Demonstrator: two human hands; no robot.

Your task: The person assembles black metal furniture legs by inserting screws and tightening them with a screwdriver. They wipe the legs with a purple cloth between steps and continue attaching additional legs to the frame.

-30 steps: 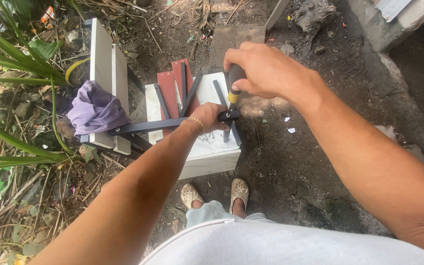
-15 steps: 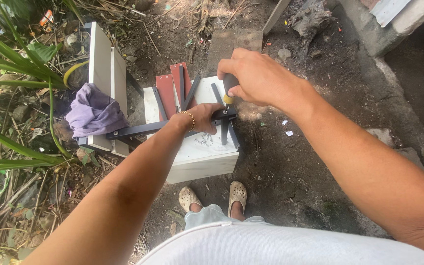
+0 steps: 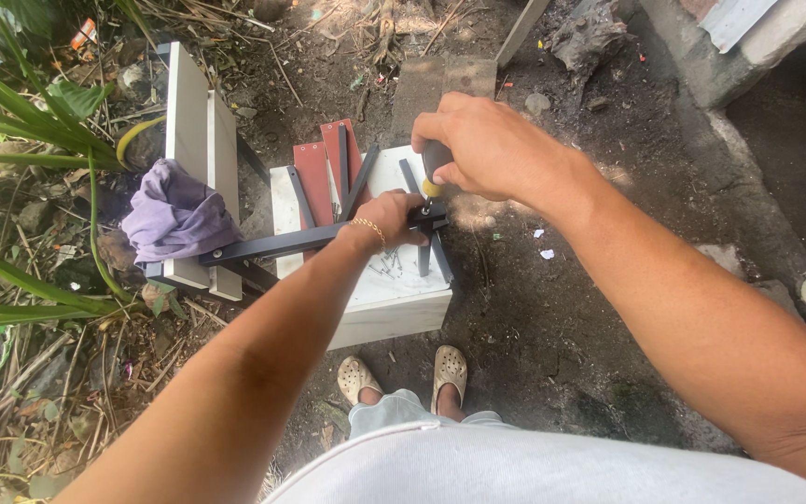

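While my left hand (image 3: 392,217) pins the dark metal bar (image 3: 272,245) on the white block (image 3: 394,289), my right hand (image 3: 482,149) grips the screwdriver (image 3: 434,168) upright near its front edge, bare dirt (image 3: 552,317) beside.

dark grey metal bar (image 3: 272,245), white block (image 3: 394,289), red strips (image 3: 314,182), purple cloth (image 3: 174,215), yellow-black screwdriver handle (image 3: 434,173), beige clogs (image 3: 403,375)

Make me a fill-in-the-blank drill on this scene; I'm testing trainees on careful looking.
1. The right hand grips a tool with a dark handle and a ____ collar.
2. The left hand presses a dark metal bar onto a ____ block.
3. A ____ cloth lies on the white boards.
4. The left wrist wears a thin ____ bracelet.

Missing: yellow; white; purple; gold
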